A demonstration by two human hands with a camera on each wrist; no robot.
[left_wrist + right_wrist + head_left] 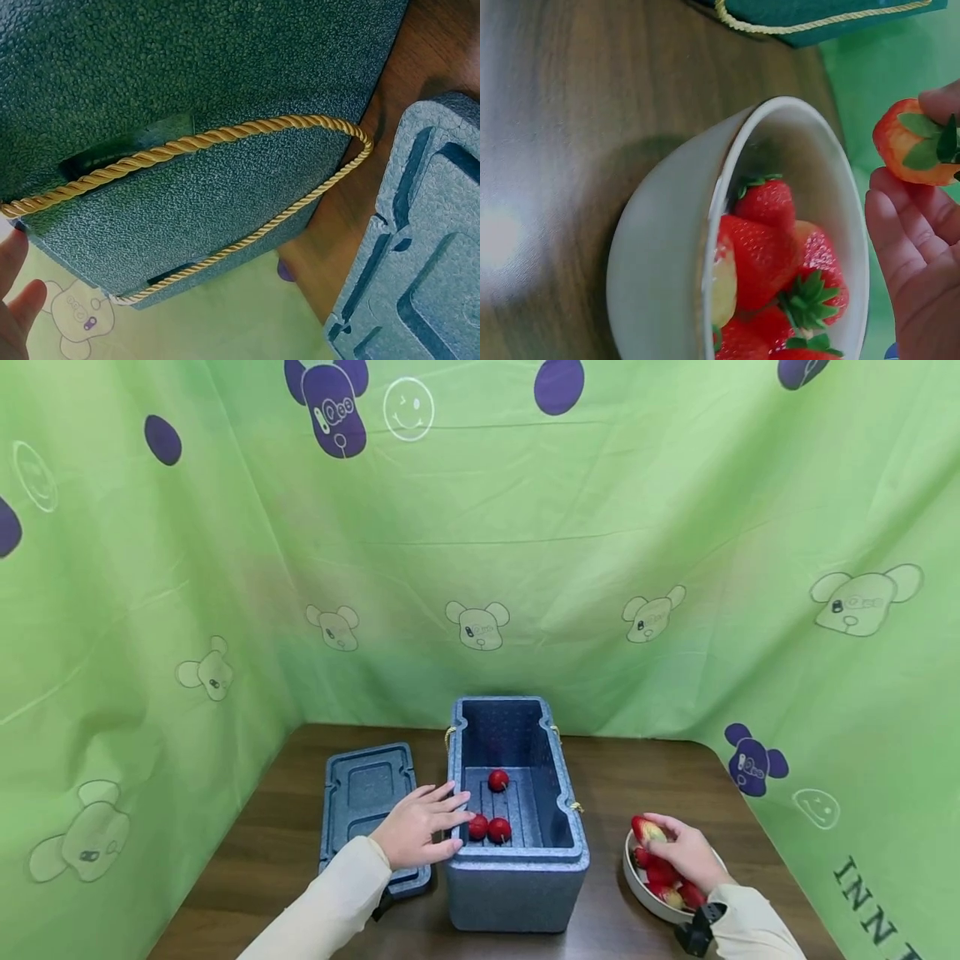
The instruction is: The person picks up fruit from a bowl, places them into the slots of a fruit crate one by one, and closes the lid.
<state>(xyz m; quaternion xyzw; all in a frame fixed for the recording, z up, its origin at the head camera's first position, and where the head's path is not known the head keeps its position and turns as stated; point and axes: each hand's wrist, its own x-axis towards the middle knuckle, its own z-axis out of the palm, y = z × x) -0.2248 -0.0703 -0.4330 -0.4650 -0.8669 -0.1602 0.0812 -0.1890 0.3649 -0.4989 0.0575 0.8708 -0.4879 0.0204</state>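
Note:
My right hand point(688, 858) pinches a red and pale-yellow strawberry point(909, 144) with green leaves, thumb on one side and fingers on the other. It holds it just above a white bowl point(656, 247). Several strawberries point(761, 255) lie inside that bowl. On the near left rim of a blue foam box point(517, 893) rests my left hand point(416, 827), fingers spread and fairly straight. The box stands lidless; three round red fruits with short stems sit on its floor, one red fruit point(498, 780) farther back and two close together near the left hand.
The blue foam lid point(367, 785) lies on the brown wooden table point(615, 768) left of the box, partly behind the left forearm. Twisted gold rope point(225, 135) runs along the box's side. Green printed cloth point(480, 543) hangs behind and at both sides.

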